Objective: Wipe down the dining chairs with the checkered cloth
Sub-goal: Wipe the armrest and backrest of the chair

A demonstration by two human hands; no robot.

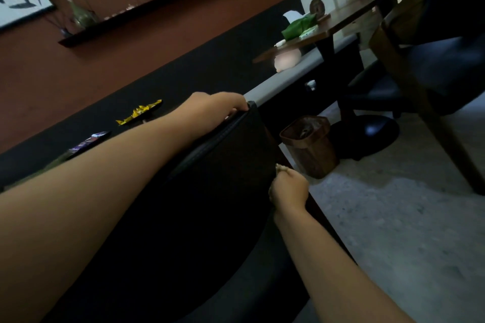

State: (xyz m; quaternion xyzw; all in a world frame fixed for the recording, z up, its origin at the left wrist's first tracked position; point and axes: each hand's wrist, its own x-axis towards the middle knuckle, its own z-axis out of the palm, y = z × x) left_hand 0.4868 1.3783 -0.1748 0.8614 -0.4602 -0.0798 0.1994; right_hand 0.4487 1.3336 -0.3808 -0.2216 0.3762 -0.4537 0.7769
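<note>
A black dining chair (217, 178) fills the lower middle of the head view, its backrest turned toward me. My left hand (217, 107) grips the top edge of that backrest, fingers curled over it. Lower down, my right hand (288, 187) is closed at the backrest's right edge, and a small pale bit of the checkered cloth (279, 167) sticks out above the fingers. Most of the cloth is hidden inside the fist. More dark chairs (433, 68) stand at the right by the wooden table (349, 16).
A brown wicker bin (309, 145) stands on the pale floor just right of the chair. A long black counter (131, 92) with yellow (139, 112) and purple wrappers runs behind. A round table base (367, 134) and a wooden leg (433, 123) stand to the right.
</note>
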